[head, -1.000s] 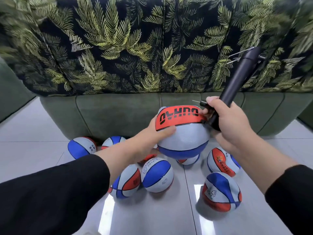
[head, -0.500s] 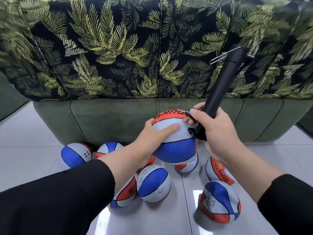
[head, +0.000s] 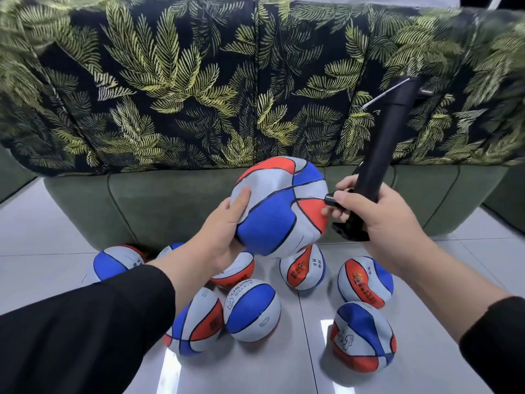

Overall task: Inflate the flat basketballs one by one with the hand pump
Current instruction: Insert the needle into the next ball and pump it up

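Here, the left hand [head: 224, 234] cups a sagging basketball [head: 279, 206] held above the floor. The right hand [head: 375, 220] grips the black pump [head: 380, 155], barrel tilted upward, its needle [head: 316, 197] lying sideways and touching the ball's right face.

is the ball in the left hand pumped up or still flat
Still flat: the held ball is dented and creased near its lower right. The pump needle tip touches it; whether it is inserted, cannot tell.

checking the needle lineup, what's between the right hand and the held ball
Only the pump's needle bridges the right hand and the held ball, seen in the head view.
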Demonstrator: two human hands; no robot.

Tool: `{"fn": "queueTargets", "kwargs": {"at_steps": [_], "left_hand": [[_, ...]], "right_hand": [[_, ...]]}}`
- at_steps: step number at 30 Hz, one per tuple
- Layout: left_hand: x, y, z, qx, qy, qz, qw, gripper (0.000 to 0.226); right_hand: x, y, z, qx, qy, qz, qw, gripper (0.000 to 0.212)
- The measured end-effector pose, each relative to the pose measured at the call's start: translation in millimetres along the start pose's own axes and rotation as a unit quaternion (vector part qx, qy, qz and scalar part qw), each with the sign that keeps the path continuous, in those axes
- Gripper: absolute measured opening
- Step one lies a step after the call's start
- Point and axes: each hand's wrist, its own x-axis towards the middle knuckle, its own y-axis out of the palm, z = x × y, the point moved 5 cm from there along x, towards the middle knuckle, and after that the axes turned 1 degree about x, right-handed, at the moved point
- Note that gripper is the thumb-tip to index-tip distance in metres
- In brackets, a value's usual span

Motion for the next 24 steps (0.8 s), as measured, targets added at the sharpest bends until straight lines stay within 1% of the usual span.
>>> {"fn": "queueTargets", "kwargs": {"at_steps": [2,5,11,14,17,20,23,24], "left_hand": [[-2,1,0,-0.007,0.003,0.007,1.0,0.093],[-5,1,1,-0.01,-0.004,0.003,1.0,0.082],[-10,2,-1,-0.005,0.001,-0.008,1.0,0.074],[-10,2,-1,0.0,-0.003,-0.014,1.0,0.072],[-11,3,-3,-0.01,-0.021,-0.011,1.0,0.052],[-11,3,-4,-0.009,-0.035,-0.018,0.999,0.038],[-8,1,-5,0.04,-0.016,-0.074,0.996,0.024],[-8,1,-3,0.053,-0.016,-0.095,0.994,0.025]], "right_hand": [[-2,7,-2,0.028,0.005,0.005,1.0,0.013],[-3,13,-1,0.049,0.005,-0.008,0.999,0.011],[-5,18,3,0.02,-0.009,-0.015,1.0,0.009],[-3,19,1,0.023,-0.007,-0.009,1.0,0.008],[0,17,-2,0.008,-0.007,-0.021,1.0,0.009],[4,13,-4,-0.009,-0.013,-0.035,0.999,0.01],[5,13,-4,-0.008,-0.013,-0.036,0.999,0.01],[5,15,-1,-0.004,-0.019,-0.036,0.999,0.01]]}}
